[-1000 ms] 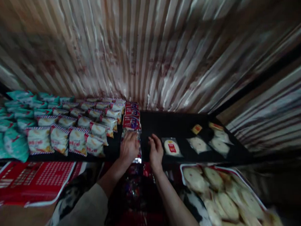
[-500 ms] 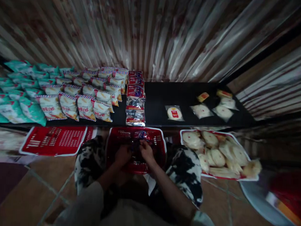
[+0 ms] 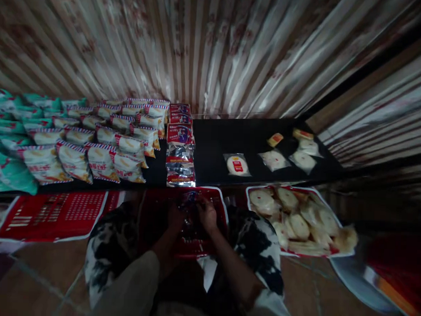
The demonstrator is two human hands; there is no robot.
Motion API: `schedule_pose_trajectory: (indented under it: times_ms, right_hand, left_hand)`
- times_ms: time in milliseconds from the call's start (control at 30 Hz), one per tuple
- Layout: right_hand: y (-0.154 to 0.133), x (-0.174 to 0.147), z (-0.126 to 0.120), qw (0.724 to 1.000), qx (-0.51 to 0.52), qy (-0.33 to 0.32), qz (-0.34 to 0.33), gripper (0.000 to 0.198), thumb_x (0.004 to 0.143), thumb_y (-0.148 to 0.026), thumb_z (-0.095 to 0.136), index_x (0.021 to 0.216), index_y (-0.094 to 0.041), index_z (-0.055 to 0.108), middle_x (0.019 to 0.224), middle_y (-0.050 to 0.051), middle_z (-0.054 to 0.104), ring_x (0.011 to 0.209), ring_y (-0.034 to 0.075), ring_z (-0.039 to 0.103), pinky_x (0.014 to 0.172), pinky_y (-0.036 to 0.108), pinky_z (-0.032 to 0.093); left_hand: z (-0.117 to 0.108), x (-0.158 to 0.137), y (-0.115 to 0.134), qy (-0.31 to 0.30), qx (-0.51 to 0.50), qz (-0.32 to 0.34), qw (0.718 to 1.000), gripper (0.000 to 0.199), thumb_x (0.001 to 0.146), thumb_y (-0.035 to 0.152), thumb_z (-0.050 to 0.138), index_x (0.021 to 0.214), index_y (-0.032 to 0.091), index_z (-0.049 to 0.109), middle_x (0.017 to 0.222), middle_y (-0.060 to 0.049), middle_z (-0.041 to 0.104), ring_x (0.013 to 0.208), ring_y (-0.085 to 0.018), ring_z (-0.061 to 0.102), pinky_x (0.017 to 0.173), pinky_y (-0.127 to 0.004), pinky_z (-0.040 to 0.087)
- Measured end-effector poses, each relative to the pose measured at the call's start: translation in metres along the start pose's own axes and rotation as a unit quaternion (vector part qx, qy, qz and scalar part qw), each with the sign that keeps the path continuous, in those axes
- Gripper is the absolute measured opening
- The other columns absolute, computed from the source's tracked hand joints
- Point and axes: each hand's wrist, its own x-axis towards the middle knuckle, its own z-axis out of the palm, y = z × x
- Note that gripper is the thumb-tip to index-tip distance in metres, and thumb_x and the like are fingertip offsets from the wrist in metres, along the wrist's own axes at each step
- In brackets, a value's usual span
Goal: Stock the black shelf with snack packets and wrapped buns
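Both my hands reach down into a red plastic basket [image 3: 223, 209] with a white rim, which sits between my knees. My right hand [image 3: 208, 215] has its fingers curled at the edge of a shiny red-and-blue foil snack packet [image 3: 190, 197] inside the basket. On the packet's other side is my left hand [image 3: 175, 216], its fingers lost in deep shadow. Straight ahead on the black shelf, a row of matching red foil packets [image 3: 180, 135] runs from front to back. The basket's lower contents are too dark to make out.
White snack bags [image 3: 101, 161] and green bags [image 3: 10, 167] fill the left of the black shelf [image 3: 214, 137]. Several wrapped round breads [image 3: 238, 165] lie to the right. Beside my knees are a red basket [image 3: 74, 208] at left and a bread-filled basket [image 3: 331, 247] at right.
My view has shifted, so the shelf goods appear farther left and slightly lower. In the basket, my hands have moved a little apart around the packets.
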Motion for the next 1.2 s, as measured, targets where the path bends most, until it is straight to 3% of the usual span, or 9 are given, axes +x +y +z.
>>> schedule_pose_trajectory:
  times_ms: [133, 300, 400, 633, 767, 900, 1067, 1200]
  right_hand:
    - [-0.005, 0.001, -0.001, 0.999, -0.011, -0.016, -0.027, 0.018, 0.08, -0.022, 0.053, 0.089, -0.024, 0.069, 0.093, 0.004, 0.07, 0.086, 0.02, 0.063, 0.082, 0.032, 0.046]
    - [-0.021, -0.004, -0.02, 0.994, 0.002, 0.024, -0.103, 0.019, 0.083, -0.026, 0.051, 0.082, -0.022, 0.069, 0.087, 0.006, 0.07, 0.089, 0.022, 0.061, 0.086, 0.035, 0.043]
    - [-0.035, -0.008, -0.039, 0.992, 0.062, 0.04, -0.097, 0.021, 0.082, -0.031, 0.05, 0.081, -0.021, 0.068, 0.086, 0.007, 0.07, 0.086, 0.022, 0.062, 0.081, 0.033, 0.046]
    - [-0.076, -0.022, -0.101, 0.964, 0.261, 0.008, -0.053, 0.028, 0.077, -0.045, 0.057, 0.09, -0.022, 0.065, 0.075, 0.0, 0.065, 0.07, 0.016, 0.06, 0.07, 0.027, 0.047]
    - [-0.094, -0.032, -0.133, 0.913, 0.4, -0.074, -0.022, 0.046, 0.068, -0.048, 0.068, 0.106, -0.023, 0.062, 0.082, 0.0, 0.066, 0.078, 0.017, 0.061, 0.076, 0.029, 0.047]
    - [-0.105, -0.042, -0.149, 0.887, 0.435, -0.148, -0.041, 0.045, 0.063, -0.046, 0.073, 0.1, -0.023, 0.066, 0.094, 0.002, 0.068, 0.091, 0.019, 0.06, 0.086, 0.032, 0.045]
    - [-0.113, -0.053, -0.149, 0.884, 0.438, -0.15, -0.066, 0.032, 0.065, -0.043, 0.072, 0.089, -0.022, 0.067, 0.075, -0.004, 0.065, 0.073, 0.015, 0.059, 0.073, 0.027, 0.046]
    - [-0.111, -0.06, -0.14, 0.867, 0.474, -0.141, -0.057, 0.031, 0.066, -0.043, 0.072, 0.089, -0.022, 0.066, 0.072, -0.004, 0.064, 0.067, 0.014, 0.058, 0.066, 0.025, 0.046]
  left_hand:
    - [-0.003, 0.001, -0.002, -0.006, 0.079, 0.006, 0.997, 0.021, 0.075, 0.008, 0.053, 0.089, 0.015, 0.068, 0.094, -0.011, 0.07, 0.09, -0.021, 0.064, 0.082, -0.031, 0.047]
    - [-0.02, -0.011, 0.011, 0.031, 0.122, 0.089, 0.988, 0.024, 0.079, 0.011, 0.048, 0.092, 0.018, 0.068, 0.106, -0.01, 0.066, 0.105, -0.022, 0.056, 0.095, -0.036, 0.04]
    - [-0.032, -0.024, 0.021, 0.046, 0.124, 0.15, 0.98, 0.022, 0.08, 0.014, 0.05, 0.091, 0.019, 0.067, 0.103, -0.008, 0.066, 0.106, -0.022, 0.055, 0.099, -0.039, 0.037]
    - [-0.064, -0.059, 0.049, 0.033, 0.034, 0.306, 0.951, 0.02, 0.085, 0.027, 0.045, 0.09, 0.022, 0.064, 0.091, -0.004, 0.068, 0.09, -0.018, 0.061, 0.085, -0.031, 0.046]
    - [-0.089, -0.074, 0.082, 0.001, -0.041, 0.302, 0.953, 0.02, 0.084, 0.032, 0.046, 0.091, 0.022, 0.062, 0.086, -0.002, 0.068, 0.081, -0.015, 0.062, 0.077, -0.025, 0.047]
    - [-0.107, -0.08, 0.112, -0.012, -0.126, 0.294, 0.947, 0.02, 0.082, 0.035, 0.049, 0.091, 0.02, 0.06, 0.074, 0.001, 0.064, 0.066, -0.013, 0.06, 0.06, -0.021, 0.047]
    - [-0.115, -0.074, 0.134, 0.0, -0.223, 0.299, 0.928, 0.018, 0.079, 0.031, 0.052, 0.09, 0.018, 0.058, 0.075, 0.0, 0.064, 0.064, -0.011, 0.059, 0.058, -0.019, 0.047]
    - [-0.114, -0.073, 0.132, -0.014, -0.263, 0.267, 0.927, 0.04, 0.081, 0.029, 0.053, 0.119, 0.017, 0.048, 0.087, -0.003, 0.066, 0.073, -0.012, 0.063, 0.066, -0.022, 0.051]
